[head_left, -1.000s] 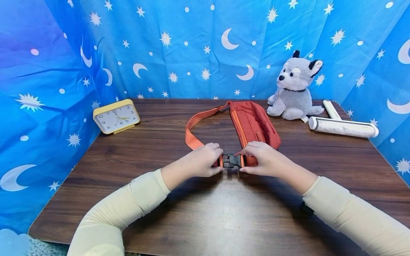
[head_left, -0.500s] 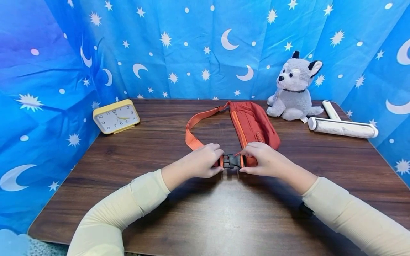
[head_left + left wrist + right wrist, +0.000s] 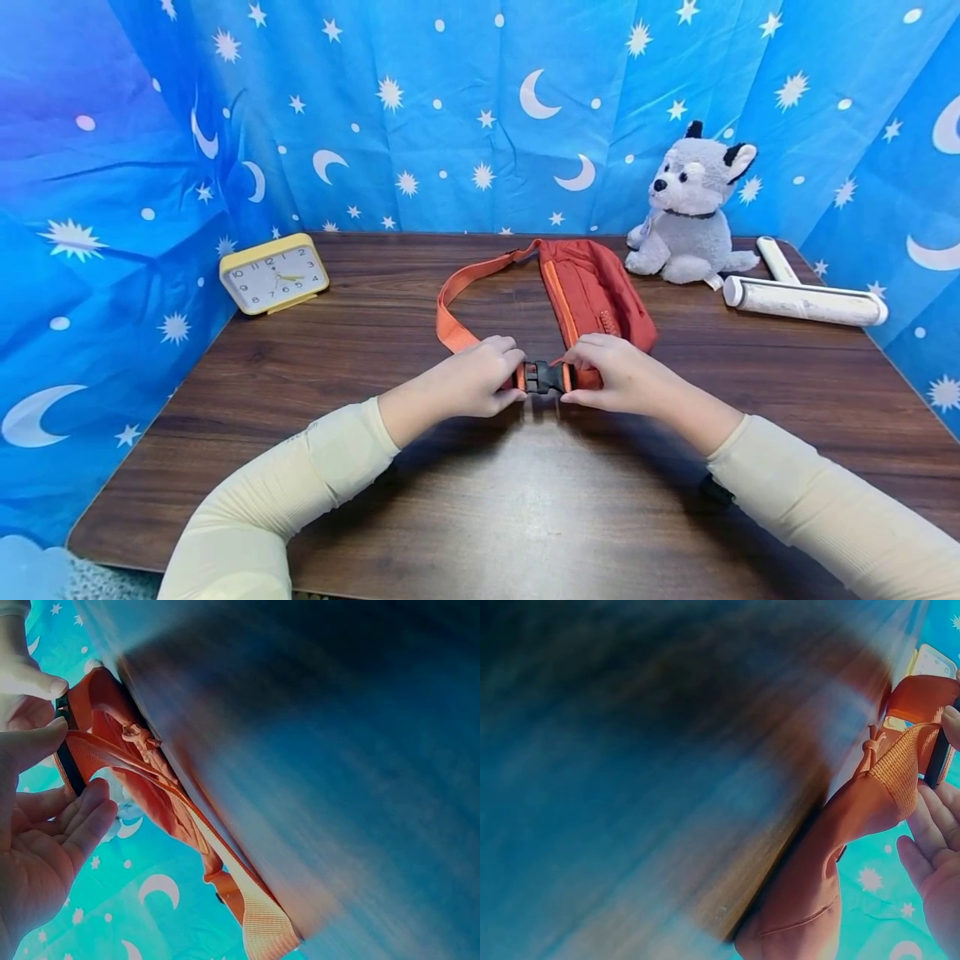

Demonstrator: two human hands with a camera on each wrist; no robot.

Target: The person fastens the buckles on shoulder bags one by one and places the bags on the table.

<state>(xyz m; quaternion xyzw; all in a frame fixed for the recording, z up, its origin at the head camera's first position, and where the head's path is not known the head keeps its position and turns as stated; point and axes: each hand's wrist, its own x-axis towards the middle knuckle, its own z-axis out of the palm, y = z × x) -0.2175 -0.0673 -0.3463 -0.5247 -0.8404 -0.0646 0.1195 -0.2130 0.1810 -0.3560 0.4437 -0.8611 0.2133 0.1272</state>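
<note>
A red waist bag [image 3: 600, 287] lies on the table with its orange strap [image 3: 454, 310] looped out to the left. At the near end of that loop, the two halves of a black side-release buckle [image 3: 543, 377] meet in line; whether they are fully locked I cannot tell. My left hand [image 3: 482, 379] pinches the left half between thumb and fingers. From the other side, my right hand [image 3: 618, 375] pinches the right half. In the left wrist view, the strap [image 3: 262, 922] runs down from the buckle's dark edge [image 3: 71, 765]. The right wrist view shows orange webbing [image 3: 900, 769] beside my fingers.
A yellow alarm clock [image 3: 274, 273] stands at the table's back left. At the back right sits a grey plush dog [image 3: 692, 208], with a white T-shaped roller tool [image 3: 806, 301] beside it. A blue star-and-moon curtain [image 3: 450, 117] borders the wooden table [image 3: 480, 525].
</note>
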